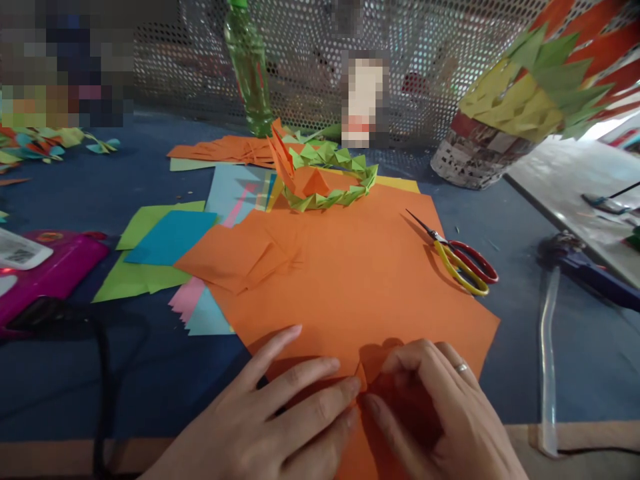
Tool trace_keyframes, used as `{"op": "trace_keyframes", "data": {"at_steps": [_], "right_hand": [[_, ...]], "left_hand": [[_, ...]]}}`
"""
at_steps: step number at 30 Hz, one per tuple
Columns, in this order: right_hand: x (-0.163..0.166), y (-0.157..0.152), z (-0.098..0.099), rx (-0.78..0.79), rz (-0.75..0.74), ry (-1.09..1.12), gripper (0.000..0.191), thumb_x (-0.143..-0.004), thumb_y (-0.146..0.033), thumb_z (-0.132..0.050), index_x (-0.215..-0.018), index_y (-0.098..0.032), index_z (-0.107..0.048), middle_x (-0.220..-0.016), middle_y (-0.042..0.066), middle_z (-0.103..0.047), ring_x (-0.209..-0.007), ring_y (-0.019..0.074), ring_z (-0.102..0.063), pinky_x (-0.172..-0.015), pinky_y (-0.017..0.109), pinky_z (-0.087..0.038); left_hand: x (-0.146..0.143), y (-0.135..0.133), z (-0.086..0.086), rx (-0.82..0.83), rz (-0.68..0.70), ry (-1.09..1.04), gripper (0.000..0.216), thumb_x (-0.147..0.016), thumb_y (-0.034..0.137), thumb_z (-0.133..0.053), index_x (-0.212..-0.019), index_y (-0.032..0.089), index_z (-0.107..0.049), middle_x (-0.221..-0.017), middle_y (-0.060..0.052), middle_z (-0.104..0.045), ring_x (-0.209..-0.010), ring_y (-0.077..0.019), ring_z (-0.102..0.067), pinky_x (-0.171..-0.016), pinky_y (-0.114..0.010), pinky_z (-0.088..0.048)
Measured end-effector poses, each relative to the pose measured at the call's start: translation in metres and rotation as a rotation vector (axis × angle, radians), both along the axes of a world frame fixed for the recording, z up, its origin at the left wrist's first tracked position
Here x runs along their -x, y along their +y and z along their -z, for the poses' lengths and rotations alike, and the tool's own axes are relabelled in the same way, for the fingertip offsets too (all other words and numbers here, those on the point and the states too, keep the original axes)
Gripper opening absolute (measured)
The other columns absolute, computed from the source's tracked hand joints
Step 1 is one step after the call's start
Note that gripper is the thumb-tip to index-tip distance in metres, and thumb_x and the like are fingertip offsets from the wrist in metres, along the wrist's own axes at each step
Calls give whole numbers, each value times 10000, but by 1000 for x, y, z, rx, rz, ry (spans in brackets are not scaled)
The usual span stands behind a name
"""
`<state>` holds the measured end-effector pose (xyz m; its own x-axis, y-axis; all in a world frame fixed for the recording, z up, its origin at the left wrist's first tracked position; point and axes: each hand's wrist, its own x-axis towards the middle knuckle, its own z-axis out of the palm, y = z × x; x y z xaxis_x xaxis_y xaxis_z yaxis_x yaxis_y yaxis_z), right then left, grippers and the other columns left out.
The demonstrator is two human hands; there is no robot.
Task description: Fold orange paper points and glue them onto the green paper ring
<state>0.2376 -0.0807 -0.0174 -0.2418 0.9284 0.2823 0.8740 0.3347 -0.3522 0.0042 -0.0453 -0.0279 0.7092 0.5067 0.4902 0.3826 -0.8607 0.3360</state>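
Observation:
My left hand (pixel 287 413) lies with fingers spread over orange paper at the front, its fingertips touching a small folded orange paper piece (pixel 363 379). My right hand (pixel 445 400), with a ring on one finger, pinches the right side of that piece between thumb and forefinger. Much of the piece is hidden by the hands. Beneath them spreads a large orange sheet (pixel 350 273). Several loose folded orange pieces (pixel 260 260) rest on its left part. At its far end is a ring of green folded paper triangles (pixel 327 199) with orange points at its left.
Scissors (pixel 453 257) with red and yellow handles lie right of the sheet. Farther right is a glue gun (pixel 595 270) with a clear stick (pixel 549 360). A magenta device (pixel 65 270) is at left, blue paper (pixel 173 237) beside it. Behind stand a green bottle (pixel 249 73) and a newspaper-covered pot (pixel 480 150).

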Motion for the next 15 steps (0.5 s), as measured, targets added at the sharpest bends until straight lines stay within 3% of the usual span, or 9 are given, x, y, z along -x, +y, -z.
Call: {"op": "trace_keyframes", "data": {"at_steps": [10, 15], "right_hand": [[-7, -1, -2, 47, -34, 64, 148, -890, -140, -538, -962, -259, -488, -772, -27, -625, -677, 144, -595, -600, 265, -481], [-4, -1, -2, 61, -32, 81, 155, -904, -127, -531, -967, -261, -485, -784, -26, -624, -690, 146, -593, -619, 263, -479]], "left_hand": [[-8, -6, 0, 2, -59, -68, 215, -978, 91, -567, -955, 217, -740, -1127, 52, -783, -1170, -158, -675, -1303, -438, -195], [-10, -7, -1, 7, -73, -88, 157, -998, 204, -596, -937, 221, -739, -1106, 27, -788, -1162, -158, -681, -1293, -427, -228]]}}
